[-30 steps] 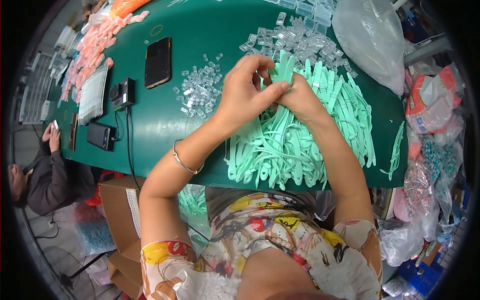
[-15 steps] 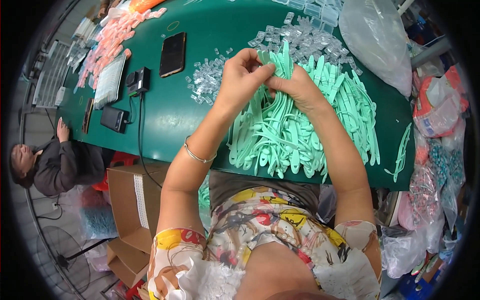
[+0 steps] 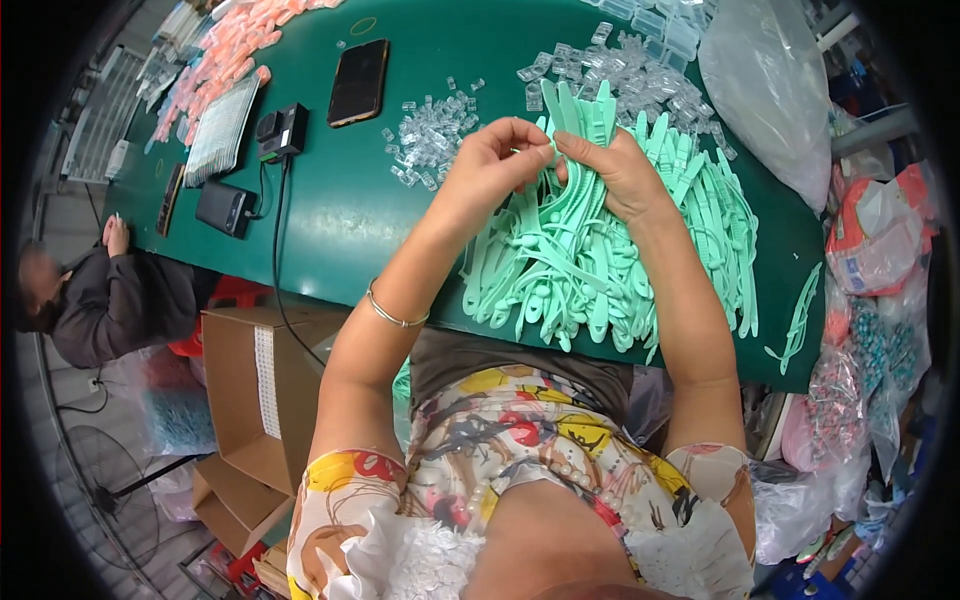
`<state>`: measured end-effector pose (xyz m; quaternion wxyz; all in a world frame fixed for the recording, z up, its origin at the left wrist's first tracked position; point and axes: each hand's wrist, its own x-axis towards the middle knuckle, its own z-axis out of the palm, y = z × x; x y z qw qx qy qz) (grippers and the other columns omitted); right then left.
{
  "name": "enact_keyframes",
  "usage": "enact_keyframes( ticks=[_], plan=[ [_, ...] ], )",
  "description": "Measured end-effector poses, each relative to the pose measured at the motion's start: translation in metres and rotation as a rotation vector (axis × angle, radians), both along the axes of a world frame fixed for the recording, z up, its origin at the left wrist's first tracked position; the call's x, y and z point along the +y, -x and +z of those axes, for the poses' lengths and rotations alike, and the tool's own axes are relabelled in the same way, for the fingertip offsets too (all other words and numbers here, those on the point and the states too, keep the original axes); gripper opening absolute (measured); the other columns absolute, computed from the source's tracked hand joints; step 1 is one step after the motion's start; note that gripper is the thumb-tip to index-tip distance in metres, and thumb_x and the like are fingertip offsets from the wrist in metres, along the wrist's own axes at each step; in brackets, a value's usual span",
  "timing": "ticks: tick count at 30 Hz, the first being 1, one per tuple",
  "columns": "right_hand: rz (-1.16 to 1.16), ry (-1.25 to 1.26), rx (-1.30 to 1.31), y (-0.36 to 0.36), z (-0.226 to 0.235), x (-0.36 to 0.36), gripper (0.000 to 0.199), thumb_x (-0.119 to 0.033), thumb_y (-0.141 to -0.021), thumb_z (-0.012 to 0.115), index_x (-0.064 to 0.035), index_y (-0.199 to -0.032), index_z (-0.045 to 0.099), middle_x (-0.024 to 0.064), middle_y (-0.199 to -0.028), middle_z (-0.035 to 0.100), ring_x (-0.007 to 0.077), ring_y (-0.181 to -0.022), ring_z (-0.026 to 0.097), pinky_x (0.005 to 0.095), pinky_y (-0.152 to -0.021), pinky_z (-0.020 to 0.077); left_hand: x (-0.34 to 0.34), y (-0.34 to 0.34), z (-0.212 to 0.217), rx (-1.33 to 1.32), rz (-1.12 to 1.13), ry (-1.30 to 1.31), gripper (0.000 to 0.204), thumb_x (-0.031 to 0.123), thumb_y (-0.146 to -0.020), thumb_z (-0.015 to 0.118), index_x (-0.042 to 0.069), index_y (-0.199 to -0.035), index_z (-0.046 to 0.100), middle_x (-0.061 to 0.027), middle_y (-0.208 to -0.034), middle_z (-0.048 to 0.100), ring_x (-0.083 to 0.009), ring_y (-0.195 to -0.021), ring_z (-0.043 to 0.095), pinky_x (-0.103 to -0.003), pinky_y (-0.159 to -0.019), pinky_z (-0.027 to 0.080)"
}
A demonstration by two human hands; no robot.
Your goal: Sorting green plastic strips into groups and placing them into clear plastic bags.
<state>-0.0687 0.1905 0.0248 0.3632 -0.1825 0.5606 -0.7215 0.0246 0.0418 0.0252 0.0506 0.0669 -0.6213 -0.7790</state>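
A bundle of mint-green plastic straps stands up out of my right hand, whose thumb presses across the front of it. Their flat tips fan apart above the thumb. My left hand is closed in a pinch at the bundle's left edge, seemingly on one strap; its fingertips partly hide what they hold. Under both hands spreads a large heap of the same straps, thin and ridged, many lying side by side toward the table's near edge. A single loose strap lies apart at the right.
Small clear plastic pieces lie left of the hands, with more clear pieces behind. A phone, a black device with a cable and pink pieces lie left on the green table. A plastic bag sits far right. A person sits at left.
The bundle's tips have spread and show higher above my right hand. My left fingers have drawn together at the bundle's left edge. The whole view has shifted slightly.
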Motion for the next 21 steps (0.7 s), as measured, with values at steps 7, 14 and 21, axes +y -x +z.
enact_keyframes(
  ticks=[7, 14, 21],
  plan=[
    [-0.055, -0.045, 0.011, -0.004, 0.001, -0.003, 0.026, -0.015, -0.074, 0.071, 0.0018, -0.091, 0.059, 0.0072, -0.077, 0.061, 0.0132, -0.061, 0.057, 0.0254, -0.057, 0.0466, -0.014, -0.021, -0.005, 0.000, 0.074, 0.083, 0.016, 0.011, -0.080, 0.062, 0.004, -0.093, 0.057, 0.0024, -0.080, 0.056, -0.0049, -0.069, 0.049, -0.020, -0.058, 0.039],
    [-0.044, -0.077, 0.013, 0.000, 0.002, 0.000, 0.024, -0.013, -0.078, 0.067, 0.0015, -0.093, 0.057, 0.0056, -0.076, 0.059, 0.0105, -0.056, 0.055, 0.0222, -0.051, 0.0445, -0.070, -0.050, -0.019, 0.046, 0.258, 0.547, 0.014, 0.004, -0.074, 0.065, 0.001, -0.088, 0.061, -0.0008, -0.076, 0.059, -0.0074, -0.063, 0.054, -0.022, -0.058, 0.045],
    [0.012, -0.075, 0.055, 0.001, -0.001, -0.001, 0.023, -0.014, -0.079, 0.066, 0.0023, -0.092, 0.057, 0.0053, -0.077, 0.060, 0.0097, -0.058, 0.054, 0.0218, -0.054, 0.0441, -0.066, -0.067, -0.024, -0.015, 0.314, 1.247, 0.019, 0.008, -0.069, 0.069, 0.007, -0.087, 0.063, -0.0062, -0.080, 0.059, -0.0212, -0.064, 0.057, -0.031, -0.059, 0.047]
  ],
)
